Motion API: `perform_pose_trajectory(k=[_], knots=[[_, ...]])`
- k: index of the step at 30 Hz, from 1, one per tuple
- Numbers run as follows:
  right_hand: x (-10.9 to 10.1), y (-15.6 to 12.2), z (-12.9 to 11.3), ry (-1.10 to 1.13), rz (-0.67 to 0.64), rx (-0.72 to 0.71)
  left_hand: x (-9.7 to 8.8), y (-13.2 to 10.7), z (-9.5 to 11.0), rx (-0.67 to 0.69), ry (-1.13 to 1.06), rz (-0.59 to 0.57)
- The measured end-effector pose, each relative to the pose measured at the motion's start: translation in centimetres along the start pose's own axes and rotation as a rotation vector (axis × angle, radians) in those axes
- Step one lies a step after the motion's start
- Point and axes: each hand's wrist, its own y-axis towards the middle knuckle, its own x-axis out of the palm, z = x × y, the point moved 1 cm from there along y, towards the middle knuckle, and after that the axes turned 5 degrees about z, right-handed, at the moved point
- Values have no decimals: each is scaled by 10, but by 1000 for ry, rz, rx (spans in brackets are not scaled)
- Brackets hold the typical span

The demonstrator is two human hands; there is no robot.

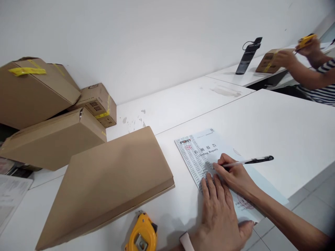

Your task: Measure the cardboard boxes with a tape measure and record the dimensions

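Note:
A pale blue testing report (188, 146) lies at a slant on the white table, with printed text and a red stamp. My right hand (238, 176) grips a black-capped pen (251, 160), its tip at the paper below the title. Flat on the report's lower left part rests my left hand (218, 212), fingers stretched out and holding nothing. Left of that hand is a yellow tape measure (142, 233), cut off by the bottom edge. A flat brown cardboard box (117, 177) lies beyond the tape measure, left of the report.
Several cardboard boxes (52, 139) are piled at the left against the wall. A dark water bottle (247, 57) stands at the back right. Beside it, another person's hands (288, 57) hold a yellow tape measure (307, 40) by a small box (265, 62). The table's edge (311, 181) runs along the right.

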Motion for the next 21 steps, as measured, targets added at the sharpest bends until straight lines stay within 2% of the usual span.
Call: perform_pose_trajectory(k=[21], knots=[[1,0,6,-17,-32,-27,-5,3,-1,19,39,-13]])
